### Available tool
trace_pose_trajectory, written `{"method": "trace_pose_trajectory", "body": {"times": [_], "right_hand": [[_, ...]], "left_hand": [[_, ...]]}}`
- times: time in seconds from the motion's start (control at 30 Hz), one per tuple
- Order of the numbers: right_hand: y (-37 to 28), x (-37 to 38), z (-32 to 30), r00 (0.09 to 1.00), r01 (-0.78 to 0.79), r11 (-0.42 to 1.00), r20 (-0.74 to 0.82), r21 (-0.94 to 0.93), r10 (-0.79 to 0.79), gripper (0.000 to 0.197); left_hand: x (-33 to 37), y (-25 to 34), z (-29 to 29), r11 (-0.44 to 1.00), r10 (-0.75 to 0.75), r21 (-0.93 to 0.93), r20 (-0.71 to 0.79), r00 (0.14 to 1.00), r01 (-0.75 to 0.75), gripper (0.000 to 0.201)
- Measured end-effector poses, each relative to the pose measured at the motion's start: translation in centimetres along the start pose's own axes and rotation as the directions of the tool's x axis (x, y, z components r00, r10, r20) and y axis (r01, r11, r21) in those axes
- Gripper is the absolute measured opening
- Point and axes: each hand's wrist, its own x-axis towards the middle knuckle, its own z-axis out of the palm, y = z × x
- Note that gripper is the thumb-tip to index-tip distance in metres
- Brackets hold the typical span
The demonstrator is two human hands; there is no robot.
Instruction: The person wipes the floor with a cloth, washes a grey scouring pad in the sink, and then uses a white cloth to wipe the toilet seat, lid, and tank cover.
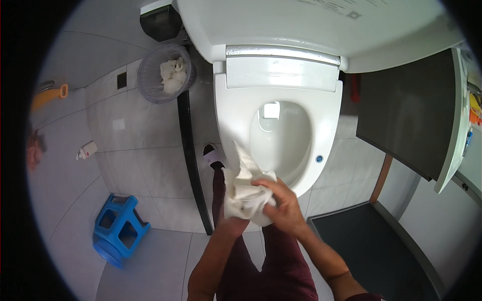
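Both my hands hold a crumpled white wipe over the front left part of the toilet; whether it is cloth or paper I cannot tell. My right hand grips it from the right with thumb and fingers bent. Beneath its lower edge is my left hand, its fingers mostly hidden by the folds. One corner of the wipe sticks up toward the bowl. The toilet's lid is raised, and the white bowl lies uncovered just beyond my hands.
A clear bin with crumpled white paper stands left of the toilet. A black bar runs along the floor there. Farther left are a blue stool and a white bottle. A dark cabinet and a black mat lie right.
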Motion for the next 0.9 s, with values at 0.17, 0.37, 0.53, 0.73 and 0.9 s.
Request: {"method": "trace_pose_trajectory", "body": {"times": [0.17,0.37,0.53,0.73,0.9], "right_hand": [[0.8,5.9,0.5,0.974,0.045,0.987,-0.213,-0.154,-0.078,0.039],[2.1,20.3,1.1,0.881,0.237,0.146,0.149,-0.961,-0.449,0.050],[6.3,25.5,-1.2,0.739,0.431,-0.052,0.386,-0.901,-0.553,0.050],[5.7,24.8,-10.5,0.817,0.334,-0.161,0.371,-0.929,-0.441,0.054],[8.3,19.2,-21.6,0.845,-0.077,0.003,-0.067,-0.997,-0.530,0.063]], "left_hand": [[0.7,4.0,-0.5,1.000,0.025,-0.006,-0.157,0.987,-0.027,0.066],[-2.1,0.7,-10.1,0.913,0.087,0.370,-0.587,0.805,0.171,0.057],[-6.2,-8.5,-18.5,-0.058,0.243,0.937,-0.322,0.915,0.345,0.062],[-5.9,-9.6,-17.2,-0.077,-0.029,0.726,-0.687,0.726,0.684,0.078],[-3.8,-10.3,-15.7,-0.214,-0.023,0.647,-0.752,0.659,0.732,0.080]]}}
